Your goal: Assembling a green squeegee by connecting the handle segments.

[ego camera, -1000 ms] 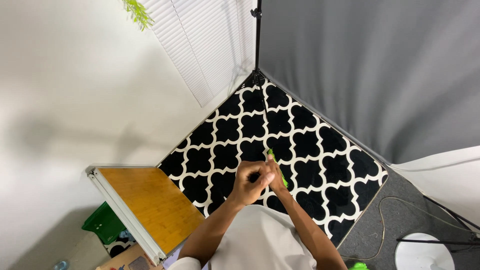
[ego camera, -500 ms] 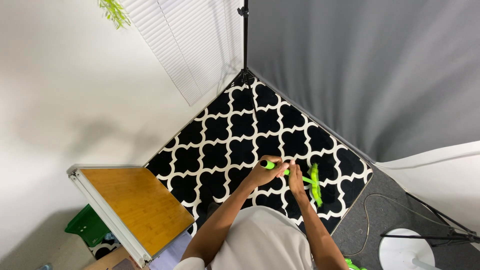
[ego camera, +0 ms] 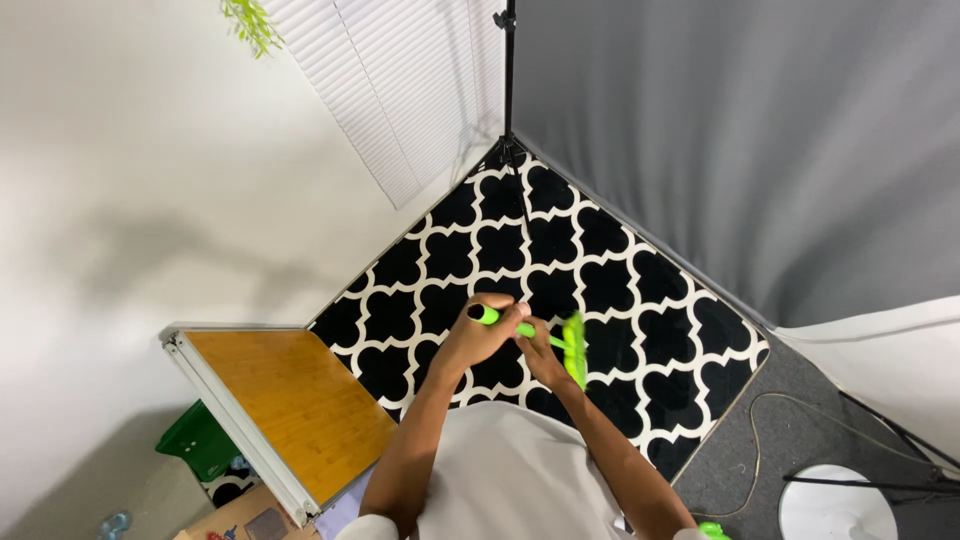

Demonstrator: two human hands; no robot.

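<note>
While both hands grip the tool, positions read near to far:
Left hand (ego camera: 480,338): fingers closed around green broom handle (ego camera: 500,320), near its upper end.
Right hand (ego camera: 540,352): fingers wrapped lower on handle.
Broom head (ego camera: 574,350): over patterned rug (ego camera: 600,270).
Wooden table (ego camera: 290,400): left, apart.
Light stand (ego camera: 507,80): far corner.

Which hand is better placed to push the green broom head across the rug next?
The right hand, probably: it grips the handle low, next to the broom head. The left hand holds the handle's top end, farther from the rug.
</note>
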